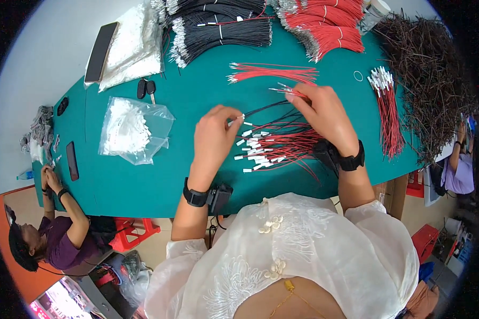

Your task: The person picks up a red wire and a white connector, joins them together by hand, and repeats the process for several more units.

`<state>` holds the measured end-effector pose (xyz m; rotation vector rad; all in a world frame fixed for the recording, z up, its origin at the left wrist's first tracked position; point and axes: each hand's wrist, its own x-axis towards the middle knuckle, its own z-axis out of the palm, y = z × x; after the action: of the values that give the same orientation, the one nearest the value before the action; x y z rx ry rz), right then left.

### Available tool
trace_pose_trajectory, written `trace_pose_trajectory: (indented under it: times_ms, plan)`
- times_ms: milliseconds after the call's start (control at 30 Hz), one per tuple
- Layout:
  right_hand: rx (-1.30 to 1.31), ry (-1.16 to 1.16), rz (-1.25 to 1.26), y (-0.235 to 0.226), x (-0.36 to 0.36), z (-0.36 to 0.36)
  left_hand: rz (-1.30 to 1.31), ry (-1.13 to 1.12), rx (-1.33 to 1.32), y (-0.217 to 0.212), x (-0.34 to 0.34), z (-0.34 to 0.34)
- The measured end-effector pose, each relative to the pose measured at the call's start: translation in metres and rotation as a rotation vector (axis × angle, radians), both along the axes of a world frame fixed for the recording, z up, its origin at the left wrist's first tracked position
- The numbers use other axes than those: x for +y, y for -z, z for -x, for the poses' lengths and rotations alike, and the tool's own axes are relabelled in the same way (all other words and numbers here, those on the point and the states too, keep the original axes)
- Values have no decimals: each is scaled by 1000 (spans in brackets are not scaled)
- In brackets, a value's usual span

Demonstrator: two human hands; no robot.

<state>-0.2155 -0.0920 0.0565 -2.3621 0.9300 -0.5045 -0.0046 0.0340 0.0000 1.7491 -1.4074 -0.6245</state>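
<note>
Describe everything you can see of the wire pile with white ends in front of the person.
The wire pile is a loose heap of many thin red and dark wires, seemingly plastic-coated. Small white block-like ends, apparently plastic, fan out unevenly at its left. It lies on the green tabletop, wires running rightward, with a few straying toward the person. The black device at the right wrist hides part of its right side; whether they touch is unclear.

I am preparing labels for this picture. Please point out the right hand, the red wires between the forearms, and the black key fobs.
Right hand [326, 111], head view: back of the hand.
Red wires [288, 142], head view: middle of the pile.
Black key fobs [151, 86], head view: the right fob.
</note>
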Motion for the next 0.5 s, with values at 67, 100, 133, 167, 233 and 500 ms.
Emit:
trace_pose_trajectory:
  times_ms: [67, 100, 133, 167, 233, 500]
  plan:
    - [-67, 16, -12, -1, 1, -5, 56, 3, -250, 7, -10, -5]
    - [-101, 24, -18, -1, 2, -8, 85, 3, -375, 10, -13, -7]
    - [-103, 23, -15, -3, 3, -10, 88, 2, -377, 12, -15, -8]
    - [-107, 16, -51, -5, 5, -12, 91, 5, -418, 13, -16, -9]
    - [-109, 12, -129, -7, 9, -11, 93, 21, -493, 14, -18, -8]
    - [-143, 11, -216, -15, 13, -16, 4, -137, 182, -11, -21, -13]
